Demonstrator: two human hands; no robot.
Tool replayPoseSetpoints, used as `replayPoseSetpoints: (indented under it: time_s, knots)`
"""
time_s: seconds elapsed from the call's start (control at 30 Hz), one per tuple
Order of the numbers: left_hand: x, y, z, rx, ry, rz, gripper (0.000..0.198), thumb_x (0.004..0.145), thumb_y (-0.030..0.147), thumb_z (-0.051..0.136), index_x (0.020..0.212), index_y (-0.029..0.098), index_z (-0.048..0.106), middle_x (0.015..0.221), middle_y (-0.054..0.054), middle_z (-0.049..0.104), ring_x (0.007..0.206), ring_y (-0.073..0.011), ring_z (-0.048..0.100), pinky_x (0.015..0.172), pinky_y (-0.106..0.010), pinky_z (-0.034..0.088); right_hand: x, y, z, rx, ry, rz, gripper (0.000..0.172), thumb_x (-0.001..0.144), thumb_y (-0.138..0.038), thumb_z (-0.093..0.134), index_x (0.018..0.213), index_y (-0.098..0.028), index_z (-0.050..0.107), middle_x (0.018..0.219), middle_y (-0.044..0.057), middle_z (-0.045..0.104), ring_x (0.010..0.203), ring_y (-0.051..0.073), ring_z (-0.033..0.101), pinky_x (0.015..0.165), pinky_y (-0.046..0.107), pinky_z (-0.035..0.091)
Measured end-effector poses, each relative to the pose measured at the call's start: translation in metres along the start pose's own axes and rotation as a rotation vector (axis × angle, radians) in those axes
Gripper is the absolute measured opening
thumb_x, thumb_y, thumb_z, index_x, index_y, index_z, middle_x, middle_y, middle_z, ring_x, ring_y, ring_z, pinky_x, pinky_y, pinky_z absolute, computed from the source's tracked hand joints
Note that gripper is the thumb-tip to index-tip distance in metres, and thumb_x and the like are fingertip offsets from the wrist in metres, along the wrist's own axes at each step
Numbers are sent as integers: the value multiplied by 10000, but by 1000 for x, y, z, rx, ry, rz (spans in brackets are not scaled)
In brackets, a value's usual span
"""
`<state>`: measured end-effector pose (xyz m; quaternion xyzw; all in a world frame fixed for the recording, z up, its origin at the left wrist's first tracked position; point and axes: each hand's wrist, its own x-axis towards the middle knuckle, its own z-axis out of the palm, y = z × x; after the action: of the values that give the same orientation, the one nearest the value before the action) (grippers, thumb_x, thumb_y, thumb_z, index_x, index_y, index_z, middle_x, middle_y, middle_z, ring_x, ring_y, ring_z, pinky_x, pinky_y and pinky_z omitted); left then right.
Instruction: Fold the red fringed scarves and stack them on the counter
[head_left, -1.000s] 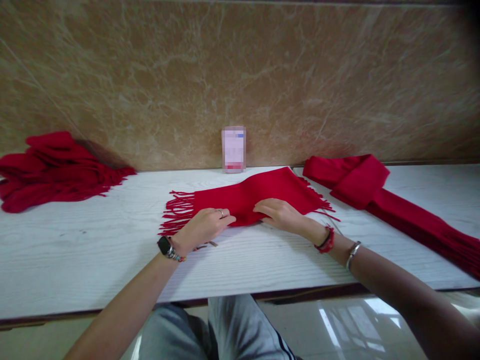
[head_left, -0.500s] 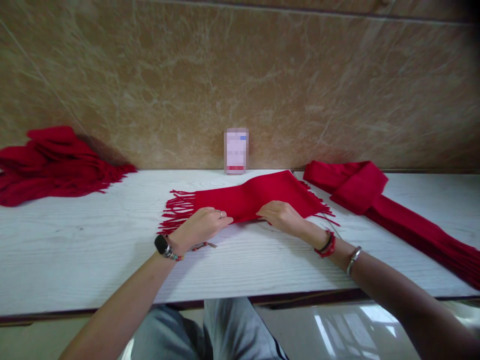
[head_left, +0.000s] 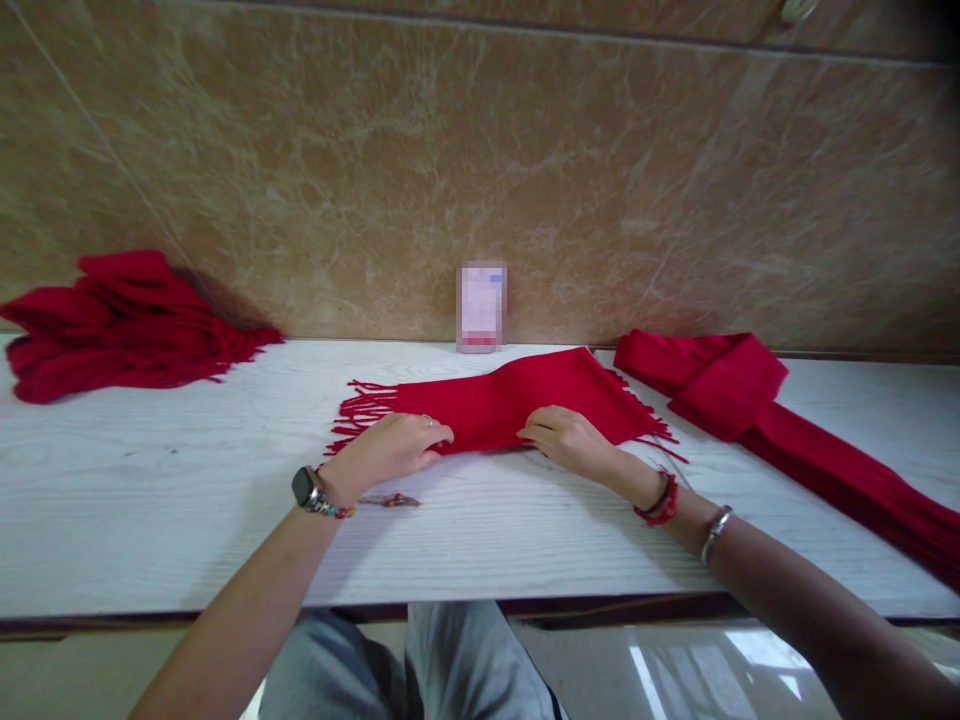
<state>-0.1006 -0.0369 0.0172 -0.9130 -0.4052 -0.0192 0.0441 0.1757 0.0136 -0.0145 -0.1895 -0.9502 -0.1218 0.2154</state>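
Observation:
A folded red scarf [head_left: 510, 405] with fringe at both ends lies across the middle of the white table [head_left: 187, 500]. My left hand [head_left: 390, 448] grips its near edge toward the left, fingers curled on the cloth. My right hand [head_left: 564, 438] pinches the near edge a little right of the middle. The two hands are about a hand's width apart. A watch and bead bracelet sit on my left wrist, and red and metal bracelets on my right.
A pile of red scarves [head_left: 112, 330] lies at the far left against the marble wall. Another red scarf [head_left: 757, 410] stretches along the right side toward the table edge. A small pink card [head_left: 481, 306] leans on the wall behind the middle scarf.
Both hands stay on the scarf's near edge; the left hand has slid slightly left. The view has shifted a little.

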Motion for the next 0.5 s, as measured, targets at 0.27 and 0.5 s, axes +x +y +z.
replayPoseSetpoints:
  time_s: [0.27, 0.5]
  knots:
    - [0, -2, -7, -34, -75, -31, 117, 829, 208, 560, 919, 175, 628, 843, -38, 685, 807, -180, 624, 692, -250, 423, -2, -1, 1, -15, 44, -41, 222, 869, -176, 458, 960, -130, 655, 826, 102, 639, 765, 188, 580, 698, 318, 474]
    - [-8, -6, -15, -160, -78, -23, 139, 741, 127, 586, 866, 171, 631, 804, -12, 663, 728, -141, 599, 660, -217, 412, 0, -4, -2, 13, 48, -43, 252, 876, -148, 424, 946, -141, 666, 861, 101, 649, 810, 185, 595, 729, 328, 500]
